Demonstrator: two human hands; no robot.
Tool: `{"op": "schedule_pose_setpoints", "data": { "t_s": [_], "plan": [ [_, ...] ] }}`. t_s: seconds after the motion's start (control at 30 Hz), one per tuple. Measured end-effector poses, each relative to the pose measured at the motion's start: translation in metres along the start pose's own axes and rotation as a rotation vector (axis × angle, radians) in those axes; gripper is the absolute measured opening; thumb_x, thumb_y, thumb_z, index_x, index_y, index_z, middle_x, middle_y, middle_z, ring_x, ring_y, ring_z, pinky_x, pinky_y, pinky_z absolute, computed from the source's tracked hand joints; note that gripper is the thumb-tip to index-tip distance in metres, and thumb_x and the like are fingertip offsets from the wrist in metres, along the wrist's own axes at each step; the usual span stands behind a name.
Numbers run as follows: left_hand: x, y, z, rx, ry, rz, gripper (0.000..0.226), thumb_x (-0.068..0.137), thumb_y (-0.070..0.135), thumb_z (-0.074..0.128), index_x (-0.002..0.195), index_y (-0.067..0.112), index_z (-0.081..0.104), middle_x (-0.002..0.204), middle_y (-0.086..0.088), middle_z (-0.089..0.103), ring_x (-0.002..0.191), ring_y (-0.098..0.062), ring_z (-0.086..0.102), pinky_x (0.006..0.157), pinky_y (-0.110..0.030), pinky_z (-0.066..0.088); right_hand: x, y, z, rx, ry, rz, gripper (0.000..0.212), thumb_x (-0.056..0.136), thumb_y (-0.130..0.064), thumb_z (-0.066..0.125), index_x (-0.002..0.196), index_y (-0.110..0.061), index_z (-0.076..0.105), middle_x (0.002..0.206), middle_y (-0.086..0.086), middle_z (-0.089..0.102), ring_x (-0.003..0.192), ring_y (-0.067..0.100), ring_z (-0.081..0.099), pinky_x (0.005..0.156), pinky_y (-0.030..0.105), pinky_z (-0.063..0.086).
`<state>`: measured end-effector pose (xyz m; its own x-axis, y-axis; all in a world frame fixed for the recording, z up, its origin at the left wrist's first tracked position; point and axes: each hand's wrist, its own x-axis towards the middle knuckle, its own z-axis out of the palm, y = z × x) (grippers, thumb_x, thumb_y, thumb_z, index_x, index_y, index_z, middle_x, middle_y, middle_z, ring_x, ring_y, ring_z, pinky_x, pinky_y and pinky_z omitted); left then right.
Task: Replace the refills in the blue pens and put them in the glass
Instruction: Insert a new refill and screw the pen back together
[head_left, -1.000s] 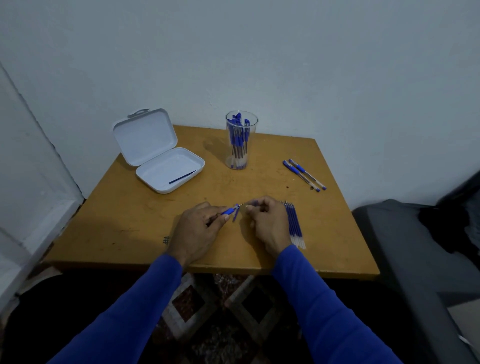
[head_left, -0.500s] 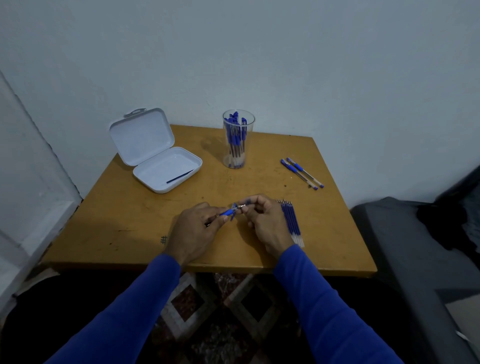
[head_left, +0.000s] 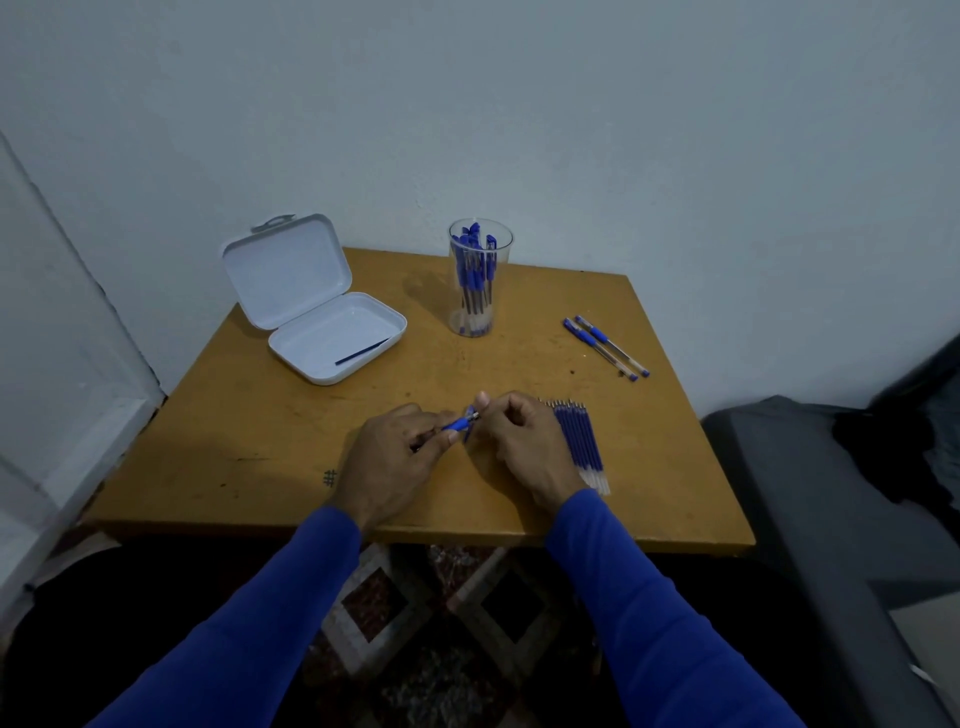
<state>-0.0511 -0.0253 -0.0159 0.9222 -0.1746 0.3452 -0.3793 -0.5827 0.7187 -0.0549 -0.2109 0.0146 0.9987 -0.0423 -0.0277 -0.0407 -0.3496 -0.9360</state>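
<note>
Fingers (head_left: 441, 422) of the left hand (head_left: 387, 462) gripped a blue pen (head_left: 458, 424) above the tabletop (head_left: 270, 447), while the right hand (head_left: 524, 447) pinched its metal tip end. Spare refills (head_left: 582, 441) lay just beside the right hand. Farther back stood the glass (head_left: 479, 280) holding pens, with two pens (head_left: 605, 347) to its right and an open white case (head_left: 317, 306) to its left.

One cam only, worn on the person's head, looking fwd and down over the table (head_left: 260, 467) from its near edge. Wide angle: sleeves low in shot, wall (head_left: 571, 130) at the back, floor underneath. No 2nd view.
</note>
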Motion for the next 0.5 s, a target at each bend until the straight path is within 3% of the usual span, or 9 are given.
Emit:
{"op": "schedule_pose_setpoints", "data": {
  "t_s": [0.1,0.17,0.23,0.37,0.43,0.5],
  "plan": [
    [0.0008,-0.0002,0.0001,-0.002,-0.009,-0.006,0.027,0.095,0.034,0.067,0.121,0.032,0.072,0.08,0.014,0.06,0.075,-0.005,0.057,0.06,-0.016,0.041,0.0002,0.0004,-0.0056,0.076,-0.07,-0.033,0.01,0.1,-0.024,0.063,0.106,-0.017,0.068,0.085,-0.008,0.071,0.073,-0.003,0.062,0.073,0.026,0.047],
    [0.0008,-0.0008,0.0006,0.001,-0.015,-0.009,0.027,0.095,0.035,0.066,0.121,0.034,0.072,0.08,0.013,0.06,0.074,-0.005,0.057,0.059,-0.016,0.04,0.0006,0.0027,-0.0078,0.042,-0.102,-0.063,0.008,0.1,-0.015,0.062,0.104,-0.015,0.069,0.081,-0.012,0.069,0.072,-0.005,0.06,0.073,0.023,0.046],
    [0.0004,-0.0008,0.0007,0.0,-0.017,-0.008,0.026,0.095,0.035,0.066,0.121,0.035,0.071,0.08,0.013,0.06,0.073,-0.006,0.057,0.059,-0.016,0.04,0.0007,0.0024,-0.0071,0.014,-0.096,-0.052,0.011,0.102,-0.02,0.06,0.098,-0.015,0.07,0.083,-0.009,0.07,0.07,-0.005,0.059,0.072,0.024,0.045],
    [0.0,-0.0004,0.0002,0.005,-0.006,-0.006,0.029,0.096,0.034,0.066,0.124,0.03,0.071,0.08,0.013,0.06,0.076,-0.006,0.057,0.061,-0.014,0.042,0.0,-0.0025,-0.0018,0.012,-0.06,0.025,0.038,0.101,-0.048,0.055,0.082,-0.018,0.069,0.079,-0.002,0.071,0.068,0.003,0.06,0.071,0.03,0.047],
    [-0.0002,0.0,0.0,-0.009,-0.007,-0.005,0.028,0.096,0.034,0.066,0.123,0.03,0.072,0.08,0.013,0.06,0.077,-0.006,0.057,0.061,-0.013,0.042,0.0009,-0.0021,-0.0019,0.019,-0.039,0.013,0.032,0.1,-0.046,0.057,0.087,-0.02,0.069,0.083,-0.004,0.07,0.074,0.006,0.061,0.075,0.033,0.048],
    [-0.0004,-0.0001,0.0,-0.019,-0.008,-0.001,0.027,0.095,0.034,0.066,0.122,0.033,0.072,0.079,0.013,0.059,0.073,-0.007,0.057,0.059,-0.015,0.04,0.001,-0.0012,-0.004,0.052,-0.072,-0.013,0.013,0.1,-0.033,0.062,0.099,-0.022,0.069,0.086,-0.009,0.071,0.077,0.001,0.062,0.078,0.031,0.047]
  ]
}}
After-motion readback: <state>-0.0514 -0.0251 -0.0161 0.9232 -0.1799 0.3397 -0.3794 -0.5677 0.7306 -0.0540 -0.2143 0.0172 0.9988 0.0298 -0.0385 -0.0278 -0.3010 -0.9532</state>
